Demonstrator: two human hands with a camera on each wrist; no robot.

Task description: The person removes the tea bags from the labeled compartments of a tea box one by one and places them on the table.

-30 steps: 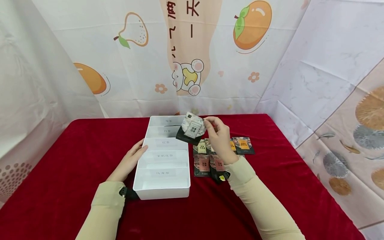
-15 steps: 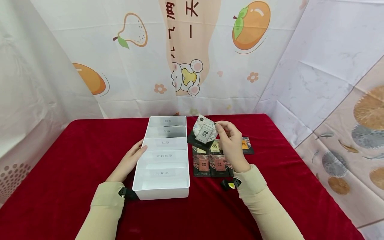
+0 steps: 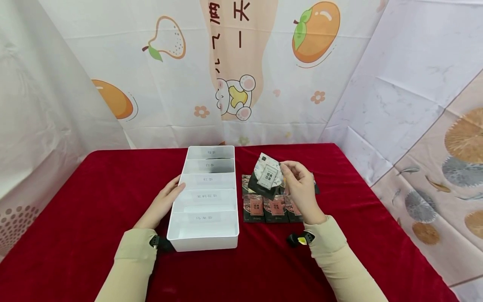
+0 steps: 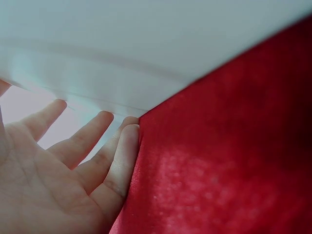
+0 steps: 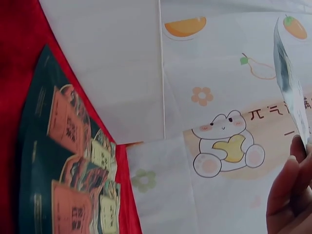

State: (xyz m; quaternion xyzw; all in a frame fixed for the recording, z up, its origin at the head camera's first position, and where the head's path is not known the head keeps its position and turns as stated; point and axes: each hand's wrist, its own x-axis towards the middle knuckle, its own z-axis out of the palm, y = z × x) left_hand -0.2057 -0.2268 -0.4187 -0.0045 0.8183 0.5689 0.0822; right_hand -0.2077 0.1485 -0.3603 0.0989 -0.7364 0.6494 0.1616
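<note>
A white-and-black tea sachet (image 3: 268, 176) is pinched at its right edge between the thumb and fingers of my right hand (image 3: 303, 191). It is held tilted above several other tea sachets. In the right wrist view the held sachet (image 5: 288, 83) is seen nearly edge-on. My left hand (image 3: 164, 200) touches the left side of the long white divided box (image 3: 203, 244). The left wrist view has its fingers extended against the box's wall (image 4: 107, 58). Labels mark the box's compartments; a dark edge shows in the compartment at the far end.
Red-labelled sachets (image 3: 255, 208) lie in a row right of the box, in front of a partly covered row with yellowish labels. A red cloth (image 3: 211, 277) covers the table. Printed curtains (image 3: 170, 105) hang behind it.
My right hand has moved right and slightly toward me with the white-and-black tea sachet, from beside the box's edge to above the other sachets. My left hand stays against the box.
</note>
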